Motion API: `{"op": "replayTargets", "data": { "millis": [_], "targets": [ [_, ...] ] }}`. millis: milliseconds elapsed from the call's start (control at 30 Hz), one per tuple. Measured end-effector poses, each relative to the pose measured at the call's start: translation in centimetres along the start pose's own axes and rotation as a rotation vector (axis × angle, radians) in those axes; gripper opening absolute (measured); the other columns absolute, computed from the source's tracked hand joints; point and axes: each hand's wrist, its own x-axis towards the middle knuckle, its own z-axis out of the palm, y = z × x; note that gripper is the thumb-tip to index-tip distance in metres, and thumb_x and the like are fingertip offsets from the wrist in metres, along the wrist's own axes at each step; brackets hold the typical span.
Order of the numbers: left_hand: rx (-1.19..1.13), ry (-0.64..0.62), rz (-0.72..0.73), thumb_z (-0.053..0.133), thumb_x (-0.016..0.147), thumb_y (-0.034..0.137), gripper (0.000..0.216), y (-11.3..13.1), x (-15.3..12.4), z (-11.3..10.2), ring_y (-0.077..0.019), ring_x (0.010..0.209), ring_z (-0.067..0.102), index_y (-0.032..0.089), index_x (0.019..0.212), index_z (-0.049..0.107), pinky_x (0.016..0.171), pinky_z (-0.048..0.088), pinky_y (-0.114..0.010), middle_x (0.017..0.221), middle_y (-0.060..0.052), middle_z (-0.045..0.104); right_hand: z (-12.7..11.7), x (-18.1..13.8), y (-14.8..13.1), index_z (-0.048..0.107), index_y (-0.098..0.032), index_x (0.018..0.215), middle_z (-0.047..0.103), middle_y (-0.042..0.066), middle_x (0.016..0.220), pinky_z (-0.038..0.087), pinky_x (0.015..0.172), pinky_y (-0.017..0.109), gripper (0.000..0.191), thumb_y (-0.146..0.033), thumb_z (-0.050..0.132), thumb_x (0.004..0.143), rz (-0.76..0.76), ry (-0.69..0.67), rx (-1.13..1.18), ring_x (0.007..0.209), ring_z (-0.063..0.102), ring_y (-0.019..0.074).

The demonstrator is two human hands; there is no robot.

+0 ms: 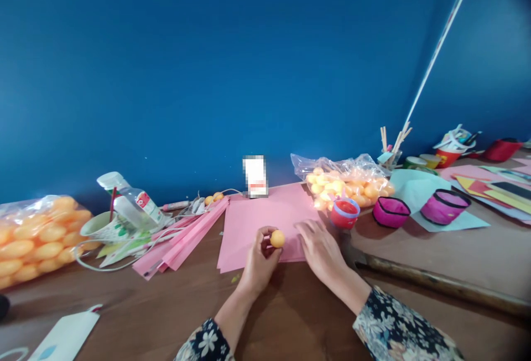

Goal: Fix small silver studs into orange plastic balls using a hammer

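Between the thumb and fingers of my left hand [262, 261] is a small orange-yellow ball [277, 239], held above the front part of some pink paper sheets [257, 212]. My right hand [320, 250] lies palm down with fingers stretched out over the right edge of the paper, holding nothing I can see. Just beyond it stands a small red cup with a lilac rim [345, 214]. A clear plastic bag of similar balls [348, 187] rests behind the cup.
Left are a larger bag of orange balls [45, 239], a plastic bottle [136, 206], a cup [99, 227], pink strips [186, 236] and a white cable. Right are magenta fabric bands [446, 206], a wooden-handled tool [440, 282] and coloured papers. A blue partition [215, 84] stands behind.
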Motion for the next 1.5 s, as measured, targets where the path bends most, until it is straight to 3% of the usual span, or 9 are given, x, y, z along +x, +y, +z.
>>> {"op": "replayTargets", "data": {
  "millis": [167,333,533,633,767,967,1300,1500],
  "targets": [
    [-0.046,-0.088,-0.026,0.058,0.073,0.022,0.032,0.6,-0.2,-0.1,-0.0138,0.081,0.059,0.019,0.102,0.045,0.071,0.048,-0.024,0.090,-0.003,0.058,1.8,-0.6,-1.3,0.055,-0.020,0.097,0.064,0.006,0.093,0.048,0.077,0.031,0.018,-0.018,0.044,0.084,0.088,0.038,0.522,0.085,0.060,0.0179],
    [-0.044,-0.048,-0.017,0.055,0.077,0.032,0.026,1.2,0.0,-0.3,-0.0165,0.090,0.058,0.016,0.096,0.052,0.081,0.046,-0.029,0.098,-0.008,0.060,2.3,-0.8,-1.5,0.055,-0.019,0.097,0.064,0.006,0.093,0.049,0.075,0.031,0.016,-0.020,0.046,0.083,0.140,0.008,0.702,0.083,0.061,0.0172],
    [-0.100,-0.074,-0.032,0.061,0.072,0.025,0.044,0.3,0.2,-0.3,-0.0192,0.109,0.051,0.018,0.113,0.046,0.092,0.042,-0.033,0.115,-0.009,0.054,2.1,-0.8,-1.5,0.054,-0.020,0.090,0.065,0.005,0.089,0.048,0.076,0.030,0.011,-0.019,0.048,0.082,0.140,0.052,0.656,0.083,0.061,0.0173],
    [-0.044,-0.071,0.010,0.060,0.072,0.022,0.042,-0.4,0.3,-0.4,-0.0207,0.115,0.047,0.017,0.112,0.049,0.097,0.038,-0.035,0.122,-0.010,0.050,2.3,-0.8,-1.4,0.053,-0.020,0.091,0.064,0.004,0.088,0.047,0.076,0.030,0.012,-0.016,0.048,0.081,0.124,0.062,0.631,0.082,0.061,0.0171],
    [0.018,-0.046,0.054,0.060,0.071,0.020,0.037,-1.0,0.4,-0.6,-0.0217,0.112,0.049,0.017,0.107,0.055,0.097,0.039,-0.036,0.118,-0.009,0.053,2.6,-0.9,-1.3,0.053,-0.020,0.091,0.063,0.005,0.088,0.048,0.074,0.031,0.013,-0.014,0.049,0.080,0.115,0.075,0.577,0.082,0.060,0.0181],
    [0.001,-0.080,-0.014,0.059,0.071,0.020,0.040,-0.5,0.2,-0.5,-0.0202,0.102,0.056,0.017,0.110,0.053,0.091,0.044,-0.035,0.109,-0.008,0.060,2.6,-0.9,-1.2,0.052,-0.020,0.088,0.061,0.004,0.085,0.048,0.071,0.030,0.012,-0.013,0.050,0.078,0.117,0.088,0.537,0.082,0.059,0.0183],
    [0.048,-0.078,-0.002,0.059,0.072,0.019,0.040,-0.8,0.2,-0.4,-0.0214,0.104,0.056,0.016,0.112,0.054,0.090,0.045,-0.036,0.114,-0.010,0.058,2.7,-1.2,-1.4,0.053,-0.019,0.088,0.061,0.006,0.084,0.045,0.073,0.032,0.013,-0.012,0.048,0.079,0.060,0.109,0.407,0.080,0.058,0.0195],
    [0.080,-0.073,0.014,0.058,0.073,0.018,0.036,-0.9,0.2,-0.4,-0.0215,0.102,0.057,0.018,0.108,0.055,0.089,0.046,-0.037,0.112,-0.010,0.058,2.4,-1.2,-1.9,0.052,-0.019,0.080,0.059,0.004,0.077,0.044,0.067,0.028,0.012,-0.008,0.048,0.076,0.081,0.096,0.380,0.074,0.056,0.0180]
  ]
}}
